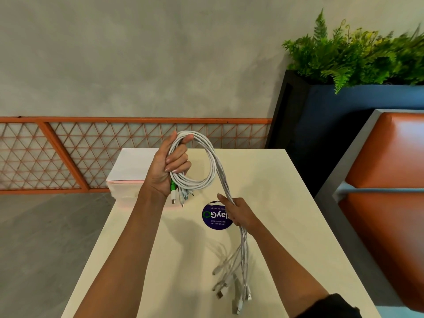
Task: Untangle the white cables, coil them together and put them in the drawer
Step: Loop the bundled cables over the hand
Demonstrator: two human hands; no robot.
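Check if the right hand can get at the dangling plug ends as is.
Probably not: the right hand grips the white cables partway along, plug ends hanging below it. Nothing blocks them; it must slide down.

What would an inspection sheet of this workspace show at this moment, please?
Surface: cream table with a round blue sticker on it.
Job's things: white cables, partly coiled; no open drawer seen.
Clutter: white box by the table's far left corner.
Grippers: left hand grips the coil; right hand grips the trailing strands.
Cables: plug ends hang blurred below the right hand.
Surroundings: orange lattice rail, planter, orange seat.
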